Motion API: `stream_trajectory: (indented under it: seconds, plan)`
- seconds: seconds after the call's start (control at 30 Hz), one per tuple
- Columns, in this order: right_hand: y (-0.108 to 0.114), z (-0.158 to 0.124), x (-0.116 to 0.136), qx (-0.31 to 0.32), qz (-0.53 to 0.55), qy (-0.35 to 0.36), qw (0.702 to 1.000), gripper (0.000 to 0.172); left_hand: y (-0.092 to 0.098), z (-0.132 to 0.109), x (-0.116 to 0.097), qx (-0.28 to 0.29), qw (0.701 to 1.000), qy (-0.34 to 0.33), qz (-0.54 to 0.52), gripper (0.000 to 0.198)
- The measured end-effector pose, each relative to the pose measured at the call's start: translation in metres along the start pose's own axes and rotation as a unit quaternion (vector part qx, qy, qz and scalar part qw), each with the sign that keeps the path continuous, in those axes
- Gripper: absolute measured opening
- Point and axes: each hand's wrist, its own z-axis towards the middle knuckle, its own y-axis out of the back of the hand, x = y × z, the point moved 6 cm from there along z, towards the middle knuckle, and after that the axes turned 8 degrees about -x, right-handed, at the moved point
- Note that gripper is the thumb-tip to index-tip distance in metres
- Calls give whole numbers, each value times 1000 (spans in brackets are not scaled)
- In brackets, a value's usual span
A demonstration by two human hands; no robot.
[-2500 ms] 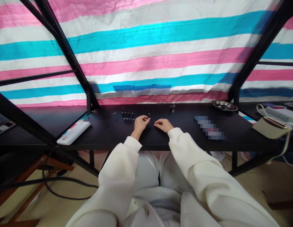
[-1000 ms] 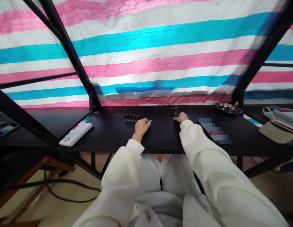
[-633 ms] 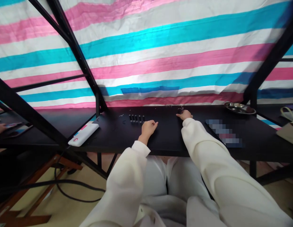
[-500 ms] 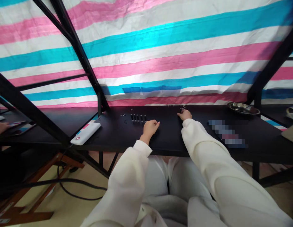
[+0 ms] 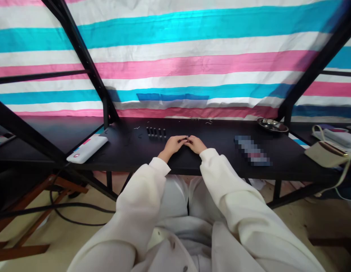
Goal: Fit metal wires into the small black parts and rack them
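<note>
Makeshift workshop, apparently; exact trade unclear. Evidence: long black flat-topped workbench [image 5: 127, 151]; slanting black metal frame post [image 5: 82, 53]; pink, blue and white striped plastic sheeting [image 5: 192, 37] as backdrop; brown wooden legged frame [image 5: 69, 184] below.

We see a long black table [image 5: 130, 155]. On it, we find a white box [image 5: 87, 150] on the left, then five little black tubes [image 5: 155, 132] in a row. Thin white bits [image 5: 208, 122] lie near the back edge. Over on the right, we spot a blurred-out flat thing [image 5: 252, 151] and a shiny round dish [image 5: 273, 125].
</note>
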Motion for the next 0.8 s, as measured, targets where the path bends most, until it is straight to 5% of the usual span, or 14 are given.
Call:
stream_trajectory:
  seconds: [0.17,0.37,0.8]
  plan:
    - [6,-2,3,-12,64,-9,998,19,4,2,4,-31,993,77,-88,30]
    - [18,-4,-6,-69,107,-69,989,29,10,3,12,-53,943,176,-279,38]
    - [18,-5,-7,-74,86,-68,991,29,15,2,10,-56,928,194,-314,44]
